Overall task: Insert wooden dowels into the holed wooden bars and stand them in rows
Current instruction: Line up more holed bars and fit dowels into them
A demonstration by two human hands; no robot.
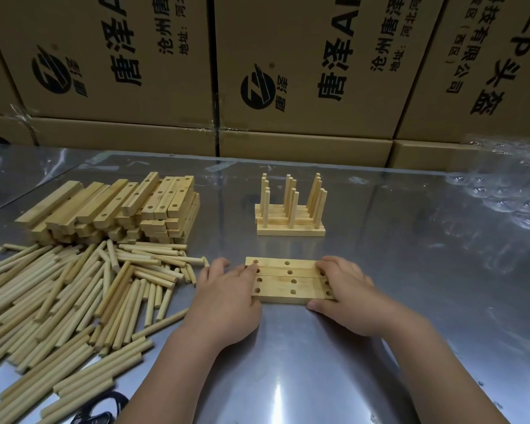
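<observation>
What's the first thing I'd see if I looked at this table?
The left hand and right hand rest on the ends of holed wooden bars lying flat side by side at the front middle. A big heap of dowels sprawls to the left, and finished bars with dowels standing up sit farther back.

**Tally on the Table**

Two hands: left hand [227,298] and right hand [349,295]. At 6 o'clock lie four flat bars [291,284] with three holes each. At 12 o'clock stand about four dowelled bars [290,231], three upright dowels apiece, though the rear ones overlap. At 9 o'clock are loose dowels [74,295] by the dozen. At 10 o'clock are stacked bars [110,206], too many to count.
</observation>
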